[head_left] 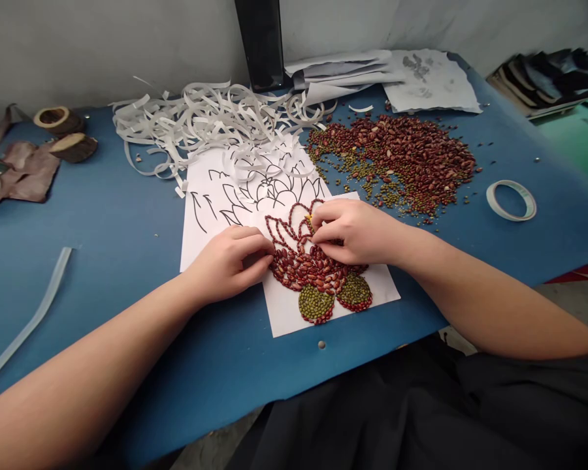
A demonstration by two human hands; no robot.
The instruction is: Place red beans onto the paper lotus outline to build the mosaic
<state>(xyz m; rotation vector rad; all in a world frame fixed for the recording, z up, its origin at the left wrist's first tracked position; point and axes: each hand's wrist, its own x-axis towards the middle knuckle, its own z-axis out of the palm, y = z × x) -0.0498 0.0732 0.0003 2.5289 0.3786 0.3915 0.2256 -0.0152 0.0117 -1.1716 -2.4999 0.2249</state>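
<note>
A white sheet [287, 320] carries a flower picture made of dark red beans [318, 267] and green mung beans [316, 303]. On the left edge of the bean picture rest the curled fingers of my left hand [238, 261], thumb and fingertips closed together; what they hold, if anything, is hidden. Over the outlined petals, my right hand [345, 230] is closed in a pinch, with its fingertips at the beans. I cannot make out what lies between them. Behind, a second sheet with a black line drawing of a flower [200, 215] is partly covered by the bean sheet.
Curled white paper strips [200, 121] lie across the drawing's top. A heap of loose red and green beans [411, 156] spreads to the right, near a tape roll [511, 200]. Wooden pieces [73, 147] stand left; folded papers [343, 72] lie at the back.
</note>
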